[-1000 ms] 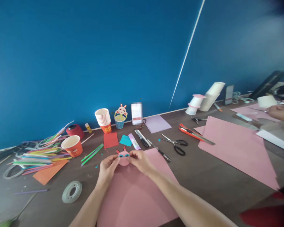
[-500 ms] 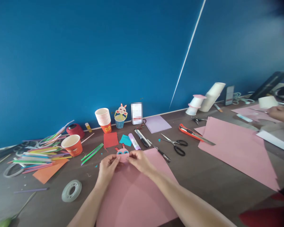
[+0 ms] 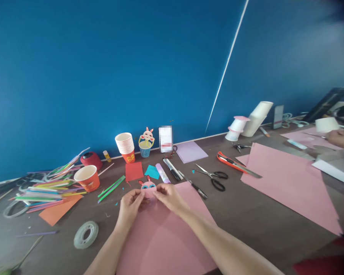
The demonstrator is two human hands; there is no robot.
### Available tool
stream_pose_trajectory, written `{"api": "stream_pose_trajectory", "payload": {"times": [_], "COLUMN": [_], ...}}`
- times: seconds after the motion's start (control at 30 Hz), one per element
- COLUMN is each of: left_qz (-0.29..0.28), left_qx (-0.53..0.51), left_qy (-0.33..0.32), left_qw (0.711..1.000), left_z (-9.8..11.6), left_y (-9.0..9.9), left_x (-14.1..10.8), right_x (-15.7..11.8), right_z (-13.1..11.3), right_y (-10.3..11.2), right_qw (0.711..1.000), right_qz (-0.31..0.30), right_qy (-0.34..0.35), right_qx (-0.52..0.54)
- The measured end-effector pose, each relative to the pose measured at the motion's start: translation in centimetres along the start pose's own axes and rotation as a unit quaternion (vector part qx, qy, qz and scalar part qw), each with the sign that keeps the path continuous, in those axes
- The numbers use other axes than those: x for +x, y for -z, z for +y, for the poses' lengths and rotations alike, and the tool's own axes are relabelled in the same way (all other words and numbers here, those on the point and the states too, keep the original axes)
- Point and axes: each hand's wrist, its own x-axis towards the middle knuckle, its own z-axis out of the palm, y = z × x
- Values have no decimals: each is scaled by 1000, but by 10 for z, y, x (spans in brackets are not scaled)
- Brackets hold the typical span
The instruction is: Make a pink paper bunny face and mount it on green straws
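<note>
A round pink paper bunny face [image 3: 148, 191] with blue eye pieces and red-lined ears is held up between both hands. My left hand [image 3: 132, 204] pinches its left edge, and my right hand [image 3: 168, 195] pinches its right edge. Beneath my hands and forearms lies a large pink paper sheet [image 3: 166, 240]. Just beyond the face are a teal paper piece [image 3: 152, 172], a red paper square [image 3: 134, 171] and a lilac glue stick [image 3: 163, 173]. A similar bunny figure [image 3: 147, 135] stands in a blue paper cup [image 3: 145, 149] near the wall.
Scissors [image 3: 213, 176], pens [image 3: 171, 169] and an orange utility knife [image 3: 237, 165] lie to the right, beside pink sheets [image 3: 289, 183]. Left are drinking straws [image 3: 43, 194], a red cup [image 3: 87, 178], stacked cups [image 3: 125, 145] and a tape roll [image 3: 86, 235]. Another person's hand [image 3: 342, 138] is far right.
My hands keep their pinch on the bunny face, almost unmoved. The view has shifted very slightly, so things appear a little lower. The other person's hand has moved slightly.
</note>
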Motion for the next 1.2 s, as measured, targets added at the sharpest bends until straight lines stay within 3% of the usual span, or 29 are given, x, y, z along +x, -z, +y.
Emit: {"api": "stream_pose_trajectory", "payload": {"times": [0.6,0.87,0.93,1.07,1.2], "left_qz": [6,22,59,168,156], "left_qx": [29,45,43,25,57], "left_qy": [-3,-7,-32,-144,-193], "left_qw": [1000,999,997,975,967], "left_z": [1,3,6,11,8], "left_y": [-2,-6,-6,-6,-7], "left_x": [0,-4,-7,-17,-23], "right_x": [-1,-3,-4,-9,-14], "right_z": [10,4,4,4,-7], "right_y": [3,11,12,13,17], "right_qw": [1000,998,997,989,966], "right_qz": [-13,-18,-15,-38,-63], "right_qy": [-11,-5,-11,-37,-47], "right_qx": [26,-52,-75,-135,-248]}}
